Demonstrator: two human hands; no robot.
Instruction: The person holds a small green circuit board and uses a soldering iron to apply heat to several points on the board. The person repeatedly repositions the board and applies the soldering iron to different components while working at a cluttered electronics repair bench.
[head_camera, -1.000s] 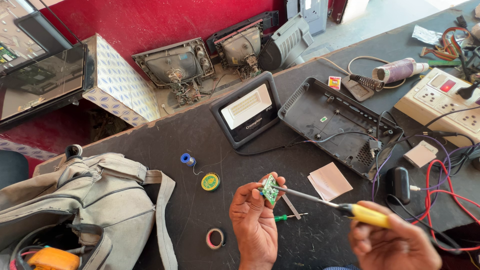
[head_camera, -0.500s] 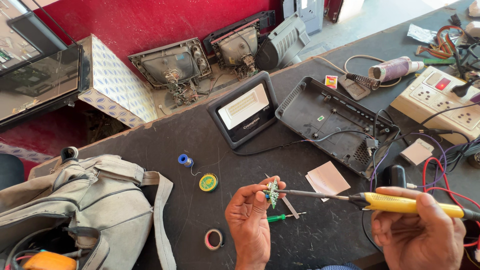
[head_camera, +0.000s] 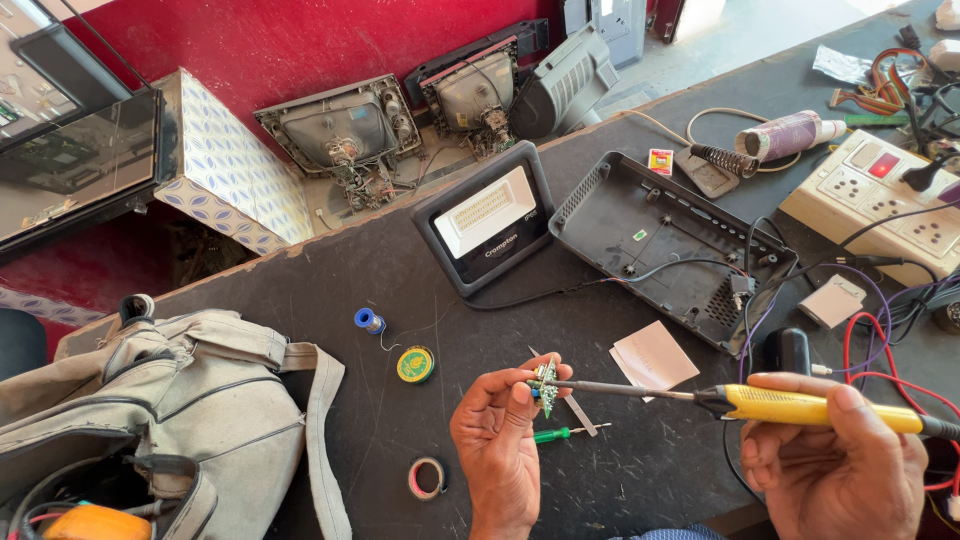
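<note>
A dark, scuffed surface was seen carrying a grey canvas bag at the left, a black floodlight and an opened black plastic casing toward the middle, and a beige power strip at the right. Near the front were laid a blue solder spool, a round green tin, a tape roll, a small green screwdriver and a pinkish paper slip. A soldering stand and a thread-wound cone were set along the far edge.

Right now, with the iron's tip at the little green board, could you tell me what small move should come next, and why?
Probably hold the soldering iron steady on the joint: its tip appears to meet the small circuit board pinched in the left hand, while the right hand grips the yellow handle.
</note>
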